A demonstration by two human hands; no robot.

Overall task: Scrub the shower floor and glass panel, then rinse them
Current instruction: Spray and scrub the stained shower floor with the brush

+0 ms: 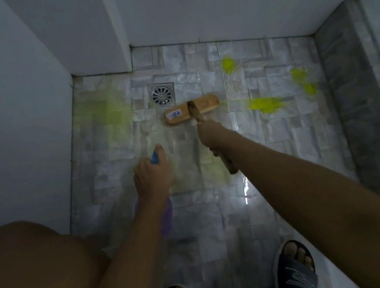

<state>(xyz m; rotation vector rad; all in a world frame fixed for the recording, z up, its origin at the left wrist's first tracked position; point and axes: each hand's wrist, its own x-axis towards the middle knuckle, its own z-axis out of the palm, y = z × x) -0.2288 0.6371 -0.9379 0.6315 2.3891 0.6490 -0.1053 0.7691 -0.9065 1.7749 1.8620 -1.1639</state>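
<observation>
Purple spray bottle [168, 215] (contents not visible) gripped in left hand [152, 174]; right hand [212, 136] grips brush [191, 111] handle, head on floor [283, 144].

I see grey-white marbled block-pattern floor tiles [282, 134], yellow-green splotches [265, 104]; tan wooden brush [205, 103], white-blue sticker [174, 114]; purple bottle [169, 218], blue top [154, 159]; silver radial-slot drain [162, 94].

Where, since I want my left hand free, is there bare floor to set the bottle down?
Bare tiles lie between the brush and the sandals, and beside the left wall. Crowded: drain and yellow-green splashes around the brush head.
</observation>
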